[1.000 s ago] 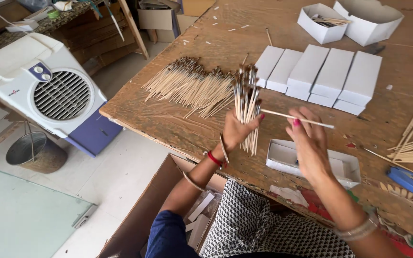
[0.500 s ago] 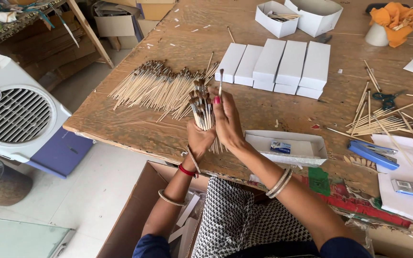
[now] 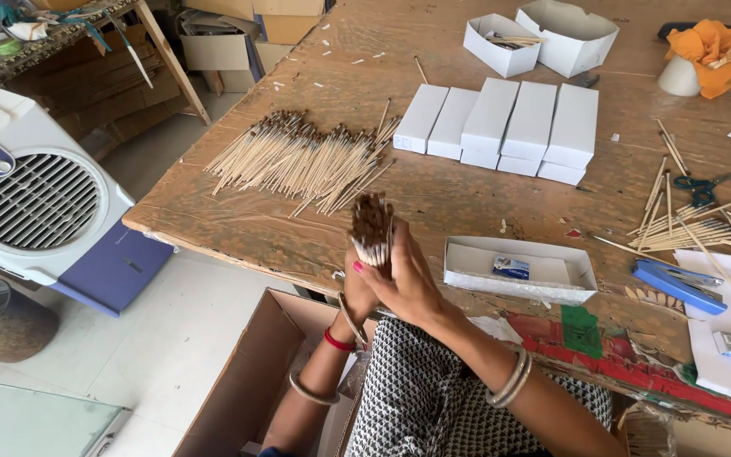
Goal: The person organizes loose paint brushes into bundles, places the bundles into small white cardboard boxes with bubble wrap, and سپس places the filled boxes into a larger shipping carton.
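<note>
Stick bundle [image 3: 372, 230] upright btwn both hands [image 3: 395, 279], over table edge [image 3: 239, 241]

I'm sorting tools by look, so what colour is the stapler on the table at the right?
Blue, the stapler, seen in the head view.

The worktop [image 3: 467, 203] is bare wood, rough, scuffed and matt. The loose pile of sticks [image 3: 298, 161] on it looks like pale raw wood with dull brown coated ends, as does the bundle [image 3: 372, 230]. The closed white boxes [image 3: 505, 127] are smooth matt card. The air cooler [image 3: 31, 203] has a glossy white plastic shell. The blue stapler [image 3: 677, 283] shines like plastic.
</note>
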